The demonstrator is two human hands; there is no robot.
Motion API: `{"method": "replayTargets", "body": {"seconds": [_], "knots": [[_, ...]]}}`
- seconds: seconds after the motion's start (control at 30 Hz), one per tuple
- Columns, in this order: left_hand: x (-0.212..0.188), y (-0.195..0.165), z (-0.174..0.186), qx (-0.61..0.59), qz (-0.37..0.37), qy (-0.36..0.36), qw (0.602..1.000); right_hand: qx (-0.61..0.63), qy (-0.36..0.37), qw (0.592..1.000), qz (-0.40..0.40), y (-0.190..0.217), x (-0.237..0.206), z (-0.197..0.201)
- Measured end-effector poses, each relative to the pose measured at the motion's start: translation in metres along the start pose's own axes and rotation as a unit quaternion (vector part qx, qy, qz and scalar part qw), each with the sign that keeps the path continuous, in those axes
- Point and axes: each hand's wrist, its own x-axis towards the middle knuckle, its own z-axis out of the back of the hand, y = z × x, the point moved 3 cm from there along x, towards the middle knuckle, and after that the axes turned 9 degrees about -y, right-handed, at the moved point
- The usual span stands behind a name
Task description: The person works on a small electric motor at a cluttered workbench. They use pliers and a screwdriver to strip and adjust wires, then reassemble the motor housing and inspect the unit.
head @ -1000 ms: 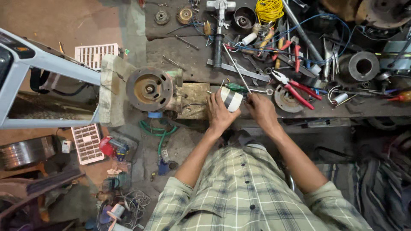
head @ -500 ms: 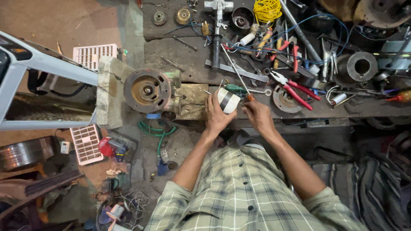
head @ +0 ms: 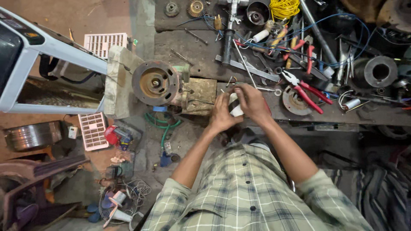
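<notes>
Both hands are close together, and the left hand point(head: 222, 114) and the right hand point(head: 252, 102) wrap around a small white round roll point(head: 235, 110). They hold it just above the front edge of the dark, messy worktop point(head: 205, 55). A rusty round metal motor point(head: 156, 83) sits near the left hand, and red pliers point(head: 305, 89) lie near the right.

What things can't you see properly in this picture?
- White object, head view: mostly covered by the left hand and right hand; its kind is unclear.
- Dark ring-shaped part: too small to identify.
- Grey frame: cut off by the left edge.

Even daylight, soft shadows, edges perhaps warped
</notes>
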Motion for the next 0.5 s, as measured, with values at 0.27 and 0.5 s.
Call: {"method": "replayTargets", "body": {"seconds": [0.27, 0.5], "knots": [[0.008, 0.02, 0.014, -0.061, 0.079, -0.004, 0.995, 0.036, 0.104, 0.99, -0.082, -0.023, -0.005, -0.022], [0.01, 0.019, 0.01, -0.069, 0.078, 0.0, 0.995, 0.133, 0.093, 0.979, -0.123, -0.038, 0.001, -0.035]]}}
